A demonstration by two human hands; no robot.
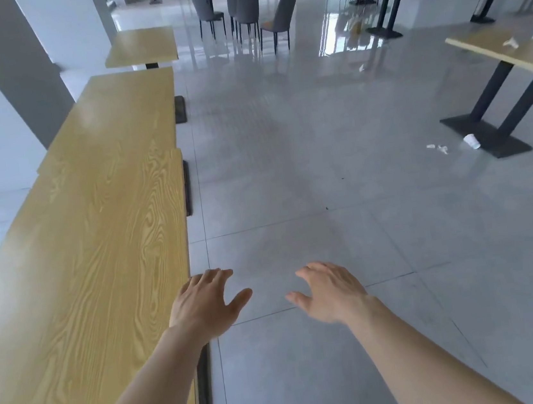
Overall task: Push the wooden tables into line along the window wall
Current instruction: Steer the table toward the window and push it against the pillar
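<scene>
Both hands are empty: left hand (205, 305) spread beside the near table (78, 292) long edge, right hand (331, 291) over floor. 3 tables line the window wall. Probably heavy, stiff, sliding on tile; push the edge.

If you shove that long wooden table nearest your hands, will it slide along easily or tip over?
The near table would probably slide rather than tip: its dark base looks flat and low. The glossy tiled floor should let it glide, maybe scraping. It looks rigid and likely heavy, so both open hands, left and right, may be needed.
</scene>
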